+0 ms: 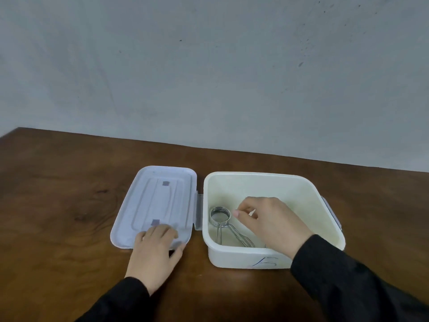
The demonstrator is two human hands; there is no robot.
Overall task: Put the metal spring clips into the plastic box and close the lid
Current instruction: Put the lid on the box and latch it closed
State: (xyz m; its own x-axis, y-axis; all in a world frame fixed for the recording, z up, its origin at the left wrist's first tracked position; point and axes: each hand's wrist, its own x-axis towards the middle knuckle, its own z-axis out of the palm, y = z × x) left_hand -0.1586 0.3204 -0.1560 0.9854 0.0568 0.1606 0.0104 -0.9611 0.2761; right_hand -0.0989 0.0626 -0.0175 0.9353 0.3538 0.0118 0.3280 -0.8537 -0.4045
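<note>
One metal spring clip [226, 225] is lying on the floor of the white plastic box [274, 182], its coiled ring pointing toward eleven o'clock and its wire arms trailing toward five o'clock, so its long axis is running between those two; I am counting just the one clip in view, though the right hand [271, 223] is covering part of the floor; that hand is reaching down inside the box, its grip pinched narrow with thumb and forefinger close together just beside the ring, and whether anything is between them I cannot tell; the lid [157, 205] is lying flat on the brown bench [58, 194] at nine o'clock from the box; the left hand [155, 254] is resting on the lid's near edge, fingers spread flat, thumb hooking the corner.
</note>
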